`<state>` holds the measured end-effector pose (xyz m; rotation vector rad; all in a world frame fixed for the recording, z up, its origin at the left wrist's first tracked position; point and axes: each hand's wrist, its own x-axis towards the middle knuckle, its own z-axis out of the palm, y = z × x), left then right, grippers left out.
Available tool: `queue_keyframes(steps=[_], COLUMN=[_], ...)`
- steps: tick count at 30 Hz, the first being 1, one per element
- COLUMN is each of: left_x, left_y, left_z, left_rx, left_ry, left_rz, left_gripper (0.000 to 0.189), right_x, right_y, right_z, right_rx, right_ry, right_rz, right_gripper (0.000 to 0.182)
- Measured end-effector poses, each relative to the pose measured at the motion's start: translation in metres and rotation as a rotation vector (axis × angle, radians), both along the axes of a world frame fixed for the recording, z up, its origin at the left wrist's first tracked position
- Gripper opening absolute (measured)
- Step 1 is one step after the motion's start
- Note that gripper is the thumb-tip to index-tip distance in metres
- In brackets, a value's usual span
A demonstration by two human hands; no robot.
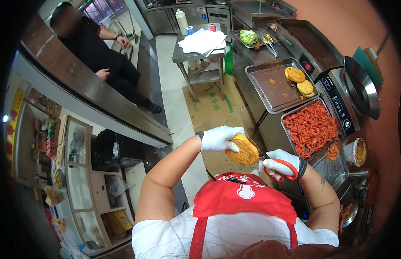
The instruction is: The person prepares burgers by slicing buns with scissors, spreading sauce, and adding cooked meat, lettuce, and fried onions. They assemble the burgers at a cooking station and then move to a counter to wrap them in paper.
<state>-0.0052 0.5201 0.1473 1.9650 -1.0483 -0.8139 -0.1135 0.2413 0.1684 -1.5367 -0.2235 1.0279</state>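
Gloved in white, my left hand point(221, 139) grips a round golden flatbread point(242, 150) by its left edge, in front of my red apron. My right hand point(281, 163), also gloved, holds scissors with orange-red handles point(292, 169). Their dark blades meet the bread's right edge; how far they reach into it cannot be made out. To the right a metal tray point(268, 92) carries several more round flatbreads point(297, 76). Closer to me sits a tray heaped with red-coated meat strips point(310, 126).
A steel side table point(181, 56) bears white paper sheets point(202, 42) and a squeeze bottle point(181, 21). Lettuce point(248, 37) and tongs point(270, 45) lie on a far tray. An induction cooker point(336, 103) lines the right wall. Beyond a partition at left stands another person point(100, 48).
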Motion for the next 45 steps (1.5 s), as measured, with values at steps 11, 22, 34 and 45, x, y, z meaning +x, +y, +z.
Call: queue_keyframes(steps=[11, 22, 34, 45], left_x=[-0.028, -0.037, -0.026, -0.001], left_y=[-0.023, -0.061, -0.109, -0.163], left_z=[-0.068, -0.06, -0.07, -0.069], left_rx=[-1.14, -0.864, -0.657, -0.37], left_ry=[1.099, 0.868, 0.759, 0.69], left_rz=[0.437, 0.59, 0.515, 0.385], left_gripper=[0.082, 0.067, 0.069, 0.052], right_x=[-0.006, -0.014, -0.027, -0.018], right_y=[0.007, -0.027, -0.073, -0.156], right_z=[-0.029, -0.037, -0.049, -0.068], right_rx=[0.296, 0.195, 0.337, 0.259], right_ry=[-0.182, -0.1, -0.044, -0.063], right_rz=[-0.386, -0.27, -0.402, -0.258], right_gripper=[0.039, 0.049, 0.054, 0.05])
